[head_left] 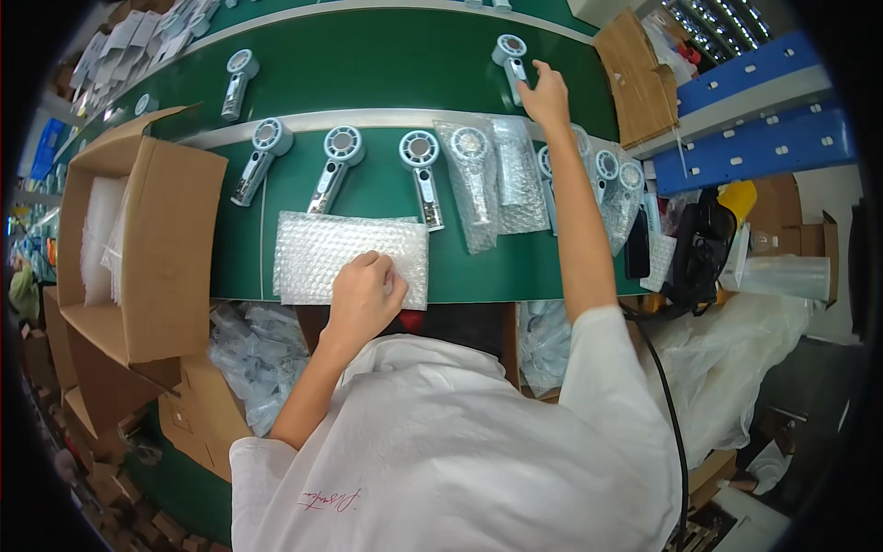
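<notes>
My left hand (366,293) is closed, its curled fingers pressed on a stack of clear bubble-wrap bags (317,253) at the table's near edge. What lies beneath those fingertips is hidden. My right hand (548,95) reaches far across to the green belt, fingers apart beside the handle of a pale blue handheld fan (511,57). Whether the thumb touches that handle I cannot tell. Three more handheld fans lie beyond the bags: one at the left (262,158), a middle one (338,166) and a right one (422,175). Another handheld fan (238,83) sits on the belt.
Several fans in bubble-wrap bags (472,184) lie right of centre. An open cardboard box (175,248) stands at the left, holding white wrapping. A dark phone (637,244) and a black bag (704,253) are at the right. A metal rail (386,117) divides table from belt.
</notes>
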Action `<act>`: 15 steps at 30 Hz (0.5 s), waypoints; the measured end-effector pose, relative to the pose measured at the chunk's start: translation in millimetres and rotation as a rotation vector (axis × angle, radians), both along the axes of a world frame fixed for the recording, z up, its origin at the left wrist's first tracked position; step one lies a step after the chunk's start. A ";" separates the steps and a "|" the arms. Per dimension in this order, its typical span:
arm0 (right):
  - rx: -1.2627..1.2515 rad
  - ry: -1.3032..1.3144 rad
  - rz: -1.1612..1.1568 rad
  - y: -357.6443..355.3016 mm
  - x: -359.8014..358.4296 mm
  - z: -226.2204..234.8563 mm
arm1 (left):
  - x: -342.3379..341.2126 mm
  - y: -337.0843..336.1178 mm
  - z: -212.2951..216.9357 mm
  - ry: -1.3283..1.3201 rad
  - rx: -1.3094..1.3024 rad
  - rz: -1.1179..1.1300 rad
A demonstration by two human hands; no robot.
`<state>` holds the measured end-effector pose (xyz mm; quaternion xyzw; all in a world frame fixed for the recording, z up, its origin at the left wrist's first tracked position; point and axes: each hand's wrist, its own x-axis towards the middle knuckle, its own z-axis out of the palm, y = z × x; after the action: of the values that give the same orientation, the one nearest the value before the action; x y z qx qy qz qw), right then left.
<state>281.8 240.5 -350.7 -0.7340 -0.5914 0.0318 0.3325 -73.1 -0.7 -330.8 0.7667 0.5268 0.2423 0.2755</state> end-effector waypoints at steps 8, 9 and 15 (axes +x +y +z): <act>-0.317 0.054 -0.222 59.4 63.1 -19.8 | -9.8 15.7 5.1 -0.183 -0.248 -0.042; -0.188 0.459 -0.151 42.2 43.9 0.4 | -12.3 18.4 4.8 -0.181 -0.255 -0.033; 0.161 1.444 0.356 -170.9 -111.4 64.7 | -16.5 12.2 7.0 -0.079 -0.225 -0.031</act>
<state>170.4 69.6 -286.0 -0.3969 -0.3363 0.5157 0.6808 -89.7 11.6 -323.8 0.7291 0.5274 0.2073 0.3839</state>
